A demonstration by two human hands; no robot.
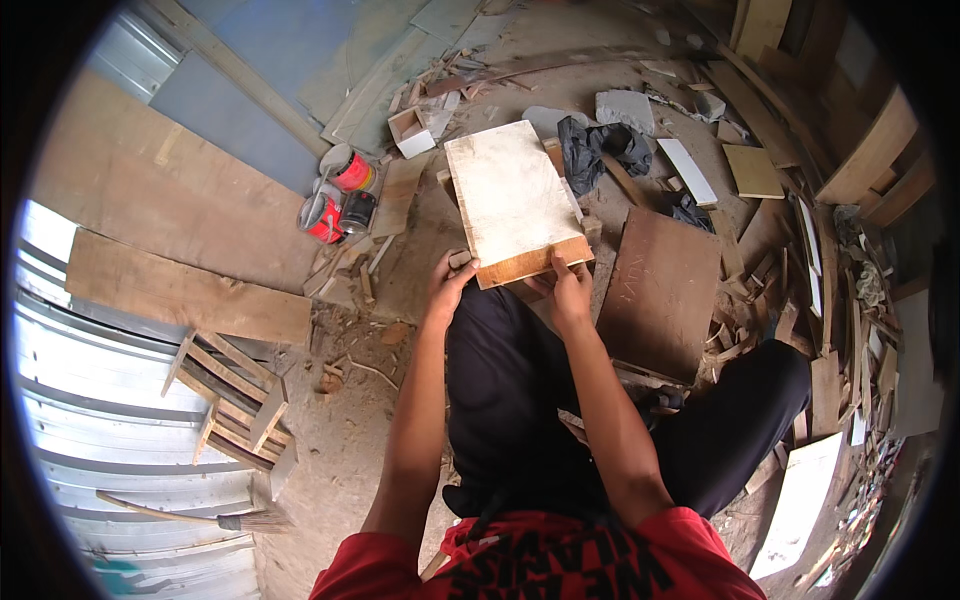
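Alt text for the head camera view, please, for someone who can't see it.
A person's left hand and right hand hold the near end of a white board with a brown strip there. At left are red cans; at right, a brown panel and wood scraps.

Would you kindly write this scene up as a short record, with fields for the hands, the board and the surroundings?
Left hand: at the whitish board's near left corner
Right hand: on its near edge, toward the right, thumb on top
Board: brown strip along near edge
Left of board: red can
Right of board: brown panel, black plastic bag
Lower left: broom
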